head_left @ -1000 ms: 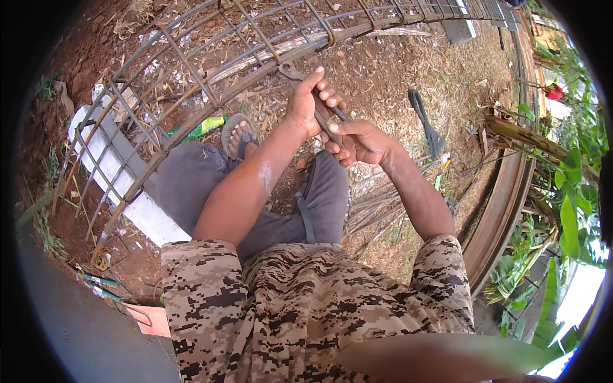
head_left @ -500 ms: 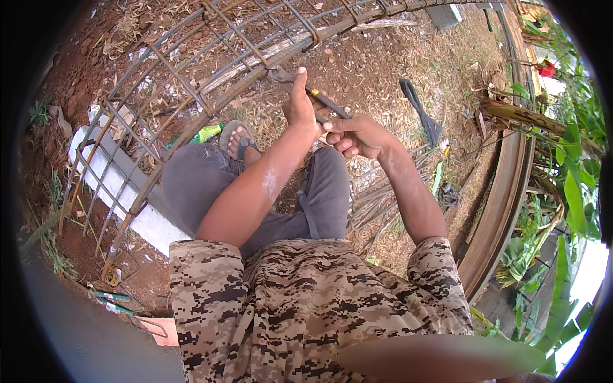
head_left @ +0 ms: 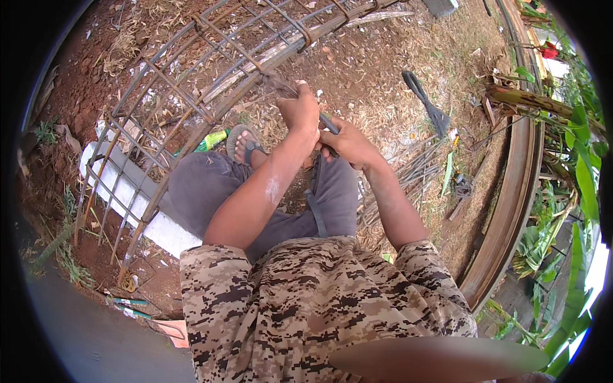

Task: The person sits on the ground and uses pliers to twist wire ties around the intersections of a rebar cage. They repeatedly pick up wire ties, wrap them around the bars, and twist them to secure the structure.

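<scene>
A long cage of rusty steel bars lies on the red soil in front of me, resting on a white block. My left hand is closed on thin tie wire at a joint of the cage. My right hand sits just behind it, gripping a dark-handled hook tool that points toward the same joint. My sandalled foot shows below the cage.
A green bottle lies under the cage. A dark tool lies on the dry grass at right. A bundle of thin rods lies near a curved rusty steel beam. Green plants grow at far right.
Both hands have stayed together at the cage joint, shifting slightly lower and left in the picture. The left hand has turned over the wire; the tool remains in the right hand.
</scene>
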